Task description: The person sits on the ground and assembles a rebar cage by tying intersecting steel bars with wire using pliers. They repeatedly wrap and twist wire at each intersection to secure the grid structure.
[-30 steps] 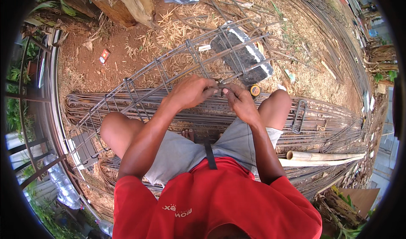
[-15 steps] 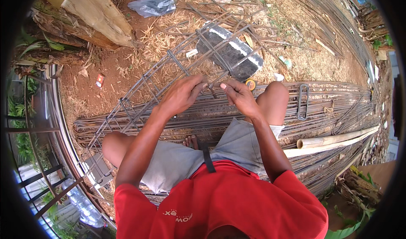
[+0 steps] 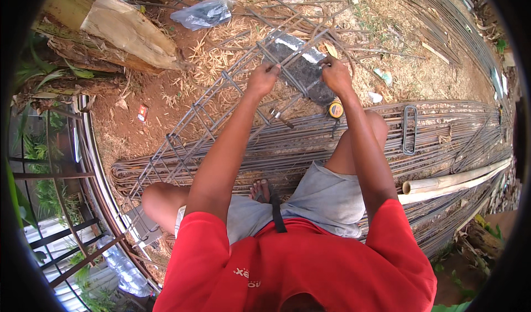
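Note:
A long cage of steel rebar (image 3: 194, 112), its bars joined by square stirrups, slants from low left up to the far middle, before my knees. My left hand (image 3: 264, 80) is closed on its upper side, at the bars. My right hand (image 3: 336, 76) is closed near its far right end; the fingertips are partly hidden. Between my forearms, a small brown rod with a shiny piece (image 3: 289, 124) rests among the lower bars. Under the cage lies a dark block with a white stripe (image 3: 318, 93).
A yellow tape measure (image 3: 335, 109) lies by my right knee. Bundled rebar (image 3: 442, 116) stretches across beneath me, with a loose stirrup (image 3: 409, 129) on it. Bamboo poles (image 3: 453, 178) lie at right. A cut trunk (image 3: 130, 33) and a plastic bag (image 3: 204, 12) are far left.
My hands have moved forward and apart, from close together near the small rod to two spots on the cage's far end. The rod has been let go and lies among the bars.

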